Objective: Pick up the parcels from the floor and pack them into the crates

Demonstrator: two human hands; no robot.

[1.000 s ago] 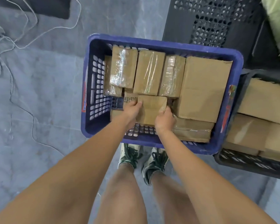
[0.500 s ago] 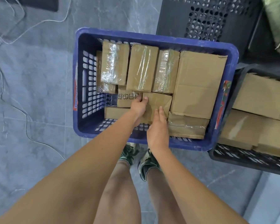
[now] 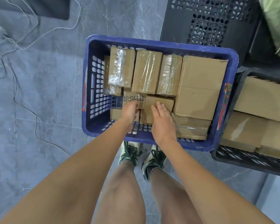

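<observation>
A blue plastic crate (image 3: 160, 44) stands on the floor before my feet, packed with several brown cardboard parcels. Three taped parcels (image 3: 146, 71) lie side by side at the back, and a large box (image 3: 200, 84) fills the right side. A small brown parcel (image 3: 158, 102) sits in the front middle. My right hand (image 3: 162, 122) hovers over it with straight fingers, holding nothing. My left hand (image 3: 130, 109) reaches down beside a printed parcel (image 3: 133, 98), fingers relaxed; its fingertips are hidden.
A black crate (image 3: 249, 160) with more cardboard boxes stands at the right. An upturned black perforated crate (image 3: 208, 21) is behind the blue one. White cables (image 3: 14, 88) trail over the grey tiled floor at the left. A green bag (image 3: 276, 25) lies top right.
Both hands let go of the small front parcel, which now rests in the crate. My right hand has opened and lifted back a little; my left hand has eased off too.
</observation>
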